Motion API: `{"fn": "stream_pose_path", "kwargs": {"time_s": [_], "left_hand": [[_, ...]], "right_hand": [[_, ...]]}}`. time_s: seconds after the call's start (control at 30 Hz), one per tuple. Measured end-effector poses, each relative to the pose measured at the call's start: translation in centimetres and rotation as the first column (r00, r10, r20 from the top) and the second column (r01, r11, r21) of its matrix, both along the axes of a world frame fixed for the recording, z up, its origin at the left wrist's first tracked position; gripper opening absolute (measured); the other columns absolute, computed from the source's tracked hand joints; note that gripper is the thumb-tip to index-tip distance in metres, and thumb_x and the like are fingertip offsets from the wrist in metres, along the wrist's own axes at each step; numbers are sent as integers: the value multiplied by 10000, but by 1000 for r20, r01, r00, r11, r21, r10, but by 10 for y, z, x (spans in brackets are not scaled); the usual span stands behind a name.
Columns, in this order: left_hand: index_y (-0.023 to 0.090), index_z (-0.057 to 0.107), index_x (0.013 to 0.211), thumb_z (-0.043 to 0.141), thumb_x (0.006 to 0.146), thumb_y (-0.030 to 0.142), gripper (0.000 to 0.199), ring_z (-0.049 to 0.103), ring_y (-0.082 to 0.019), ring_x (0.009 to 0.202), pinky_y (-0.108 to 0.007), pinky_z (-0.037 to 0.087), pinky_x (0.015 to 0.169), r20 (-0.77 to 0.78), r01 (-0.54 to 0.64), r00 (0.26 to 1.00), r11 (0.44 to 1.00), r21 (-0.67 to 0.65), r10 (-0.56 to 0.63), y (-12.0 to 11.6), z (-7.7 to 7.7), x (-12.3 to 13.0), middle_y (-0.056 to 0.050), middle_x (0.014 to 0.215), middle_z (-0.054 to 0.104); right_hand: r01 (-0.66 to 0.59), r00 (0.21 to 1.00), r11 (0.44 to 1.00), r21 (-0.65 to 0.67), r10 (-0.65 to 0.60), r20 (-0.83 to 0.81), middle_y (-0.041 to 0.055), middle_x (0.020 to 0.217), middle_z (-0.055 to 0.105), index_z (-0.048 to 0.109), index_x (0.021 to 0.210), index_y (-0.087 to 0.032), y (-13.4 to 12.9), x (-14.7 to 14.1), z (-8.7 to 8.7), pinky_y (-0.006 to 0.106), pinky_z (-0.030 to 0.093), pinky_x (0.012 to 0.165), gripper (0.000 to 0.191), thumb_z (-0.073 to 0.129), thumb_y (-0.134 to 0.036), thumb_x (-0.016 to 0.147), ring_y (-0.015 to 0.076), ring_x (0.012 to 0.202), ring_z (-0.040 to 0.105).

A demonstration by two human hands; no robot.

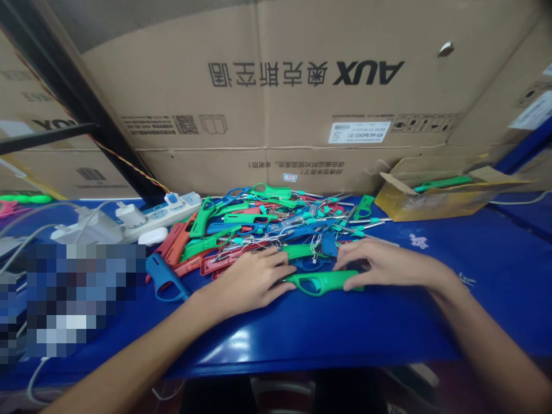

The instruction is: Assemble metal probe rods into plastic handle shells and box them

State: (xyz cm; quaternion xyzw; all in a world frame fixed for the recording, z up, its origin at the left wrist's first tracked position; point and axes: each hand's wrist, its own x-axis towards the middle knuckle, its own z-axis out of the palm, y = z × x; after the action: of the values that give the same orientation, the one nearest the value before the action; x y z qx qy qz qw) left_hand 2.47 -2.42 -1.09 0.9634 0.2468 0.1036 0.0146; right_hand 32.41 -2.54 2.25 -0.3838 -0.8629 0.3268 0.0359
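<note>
A green long-nosed gas lighter (323, 282) lies level just above or on the blue tabletop, its handle toward the right. My right hand (366, 263) pinches the handle end between thumb and fingers. At the other end, my left hand (259, 279) is closed around the thin metal tube, which its fingers mostly hide. Just behind both hands spreads a heap of lighters and lighter parts (259, 218) in green, red and blue, with thin white wires (317, 244) among them. A blue lighter casing (164, 277) rests left of my left forearm.
A power strip (172, 211) with plugged-in chargers (92, 225) and a white case (153, 236) stand on the left. An open cardboard box (426, 201) holding a green piece is at the back right. Large cartons (280, 132) form the back wall of the blue table (328, 339).
</note>
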Motion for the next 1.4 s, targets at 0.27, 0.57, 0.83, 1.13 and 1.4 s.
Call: {"fn": "stream_pose_path", "kwargs": {"time_s": [0.27, 0.57, 0.83, 1.13, 1.4], "left_hand": [[177, 643, 1020, 473, 1019, 375, 261, 614, -192, 938, -327, 497, 846, 58, -3, 998, 999, -47, 5, -1, -2, 3, -47, 957, 649], [186, 639, 1072, 478, 1019, 385, 262, 603, -196, 985, -347, 488, 910, 78, -4, 997, 999, -43, 7, 2, -8, 2, -49, 1011, 648], [195, 659, 1052, 486, 1016, 378, 254, 603, -196, 985, -360, 487, 906, 65, -11, 998, 999, -48, 14, 2, -9, 2, -38, 1023, 646], [163, 687, 898, 457, 1026, 336, 315, 589, -189, 899, -301, 479, 747, -27, -5, 1000, 992, 124, 8, -5, -9, 8, -52, 928, 621], [146, 661, 854, 441, 1023, 277, 307, 570, -204, 840, -312, 452, 672, -37, 33, 999, 933, 359, -21, -2, -20, 11, -60, 853, 621]], "right_hand": [[-18, 1000, 999, 43, 18, 5, 46, 974, 667, 745, 1078, -227, -1, 0, 0, 306, 429, 748, 390, 624, -538, 876, 184, 827, 608], [11, 999, 998, 60, -14, 52, 22, 920, 688, 722, 997, -216, -3, 1, 2, 291, 418, 707, 252, 651, -423, 873, 169, 788, 597], [6, 1000, 1000, -20, -5, 15, 42, 951, 690, 733, 1037, -206, -2, 2, 3, 299, 440, 731, 330, 619, -477, 886, 177, 815, 610], [14, 1000, 999, -42, -14, 10, 46, 932, 667, 744, 1021, -211, 0, 2, -1, 311, 425, 737, 396, 613, -555, 875, 187, 816, 590], [46, 996, 998, 43, -49, 79, 15, 898, 669, 722, 1002, -227, -4, 0, -2, 284, 405, 684, 339, 675, -515, 830, 169, 777, 581]]}}
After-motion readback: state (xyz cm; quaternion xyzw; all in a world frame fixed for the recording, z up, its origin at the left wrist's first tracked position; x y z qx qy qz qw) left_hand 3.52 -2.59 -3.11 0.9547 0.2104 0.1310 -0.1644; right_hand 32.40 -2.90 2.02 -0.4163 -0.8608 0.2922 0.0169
